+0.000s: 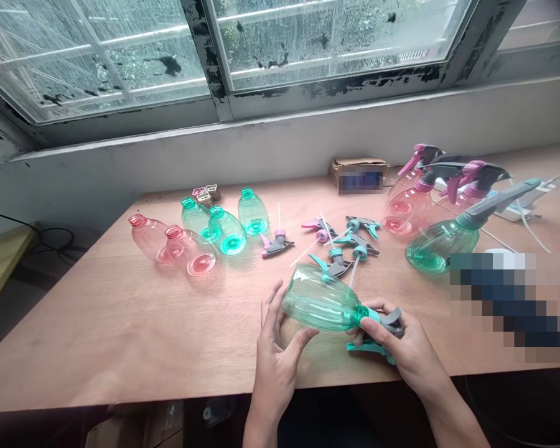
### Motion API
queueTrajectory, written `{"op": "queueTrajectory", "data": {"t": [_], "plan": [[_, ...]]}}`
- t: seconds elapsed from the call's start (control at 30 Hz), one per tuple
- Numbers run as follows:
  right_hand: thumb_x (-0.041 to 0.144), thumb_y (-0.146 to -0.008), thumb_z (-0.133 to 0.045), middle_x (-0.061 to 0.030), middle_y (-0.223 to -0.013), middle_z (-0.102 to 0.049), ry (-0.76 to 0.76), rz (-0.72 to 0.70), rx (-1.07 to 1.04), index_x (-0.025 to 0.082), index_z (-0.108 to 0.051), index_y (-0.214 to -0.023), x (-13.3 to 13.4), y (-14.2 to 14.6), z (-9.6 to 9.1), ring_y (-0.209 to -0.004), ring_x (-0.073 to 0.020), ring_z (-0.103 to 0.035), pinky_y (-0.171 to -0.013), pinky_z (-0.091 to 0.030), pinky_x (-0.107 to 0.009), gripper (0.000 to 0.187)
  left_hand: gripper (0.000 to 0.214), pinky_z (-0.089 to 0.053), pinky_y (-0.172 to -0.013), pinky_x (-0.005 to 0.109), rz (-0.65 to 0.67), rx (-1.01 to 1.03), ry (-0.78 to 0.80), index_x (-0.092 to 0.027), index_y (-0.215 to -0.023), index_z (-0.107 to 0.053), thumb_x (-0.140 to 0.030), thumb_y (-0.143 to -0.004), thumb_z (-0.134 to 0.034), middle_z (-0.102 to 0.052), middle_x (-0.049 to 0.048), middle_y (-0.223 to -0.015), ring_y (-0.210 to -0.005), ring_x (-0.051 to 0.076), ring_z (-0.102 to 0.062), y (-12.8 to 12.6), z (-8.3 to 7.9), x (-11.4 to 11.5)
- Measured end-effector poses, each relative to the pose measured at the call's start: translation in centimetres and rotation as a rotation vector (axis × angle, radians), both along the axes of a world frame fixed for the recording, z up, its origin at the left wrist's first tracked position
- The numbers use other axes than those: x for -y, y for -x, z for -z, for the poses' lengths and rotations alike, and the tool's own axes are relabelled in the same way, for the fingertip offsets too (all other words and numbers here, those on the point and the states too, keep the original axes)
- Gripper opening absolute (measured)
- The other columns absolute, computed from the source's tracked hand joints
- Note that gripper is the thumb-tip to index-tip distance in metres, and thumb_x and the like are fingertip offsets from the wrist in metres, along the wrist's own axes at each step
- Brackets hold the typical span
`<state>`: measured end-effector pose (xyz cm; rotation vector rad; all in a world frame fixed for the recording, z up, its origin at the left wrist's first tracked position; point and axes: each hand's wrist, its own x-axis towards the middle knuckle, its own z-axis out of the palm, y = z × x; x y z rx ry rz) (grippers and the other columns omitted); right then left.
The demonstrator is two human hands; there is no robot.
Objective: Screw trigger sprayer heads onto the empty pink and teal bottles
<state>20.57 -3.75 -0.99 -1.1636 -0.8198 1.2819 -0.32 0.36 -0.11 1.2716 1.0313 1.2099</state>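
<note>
A clear green spray bottle (pixel 322 302) lies tilted sideways in the air between my hands, its base to the left and its neck to the right. My left hand (pixel 277 348) is curved around the base, fingers at the far side and thumb along the lower edge. At the neck, my right hand (pixel 396 342) grips the teal collar and grey trigger sprayer head (pixel 392 322), whose teal trigger (pixel 368 348) points down toward me. Just beyond the bottle lie several loose trigger sprayers (pixel 338 264) with teal or pink parts and white tubes.
Open-necked pink bottles (pixel 193 252) and green bottles (pixel 228 233) stand at the left of the wooden table (pixel 121 330). Bottles with sprayers fitted, pink (pixel 404 208) and green (pixel 443 246), stand at the right. A cardboard box (pixel 359 165) sits by the wall; cables run behind.
</note>
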Motion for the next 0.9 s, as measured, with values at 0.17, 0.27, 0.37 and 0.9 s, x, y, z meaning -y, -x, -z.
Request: {"op": "queueTrajectory", "data": {"t": [0.17, 0.27, 0.37, 0.9], "plan": [[0.05, -0.088, -0.085, -0.0032, -0.075, -0.08, -0.033, -0.002, 0.021, 0.02, -0.071, -0.099, 0.1, -0.2, 0.2, -0.069, -0.02, -0.073, -0.07, -0.065, -0.034, 0.035, 0.063, -0.038, -0.123, 0.05, 0.025, -0.008, -0.015, -0.037, -0.148, -0.055, -0.032, -0.092, -0.082, -0.056, 0.0059, -0.157, -0.146, 0.031, -0.052, 0.1, -0.2, 0.5], [0.051, -0.087, -0.085, -0.0036, -0.075, -0.08, -0.026, 0.002, 0.06, 0.02, -0.07, -0.098, 0.2, -0.2, 0.0, -0.07, -0.0215, -0.074, -0.072, -0.064, -0.036, 0.036, 0.073, -0.037, -0.124, 0.052, 0.038, 0.014, -0.021, -0.033, -0.146, -0.053, -0.041, -0.083, -0.089, -0.057, 0.0092, -0.157, -0.149, 0.035, -0.048, 0.2, -0.2, 0.9], [0.048, -0.084, -0.088, -0.0005, -0.069, -0.076, -0.019, -0.044, 0.081, 0.02, -0.07, -0.093, 0.2, 0.0, -0.4, -0.069, -0.0204, -0.072, -0.072, -0.063, -0.035, 0.035, 0.065, -0.043, -0.118, 0.054, -0.031, 0.093, 0.003, -0.026, -0.134, -0.055, -0.055, -0.084, -0.085, -0.061, 0.0145, -0.151, -0.145, 0.038, -0.054, 0.2, 0.0, 1.1], [0.057, -0.097, -0.068, 0.0009, -0.053, -0.064, -0.248, 0.108, 0.363, 0.024, -0.072, -0.072, 3.8, 2.4, -2.8, -0.047, -0.0189, -0.059, -0.05, -0.047, -0.03, 0.042, 0.097, -0.036, -0.125, 0.05, 0.142, 0.062, -0.174, -0.04, -0.159, -0.042, -0.05, -0.076, -0.093, -0.051, 0.0088, -0.166, -0.156, 0.036, -0.041, 5.3, -3.5, 4.3]]}}
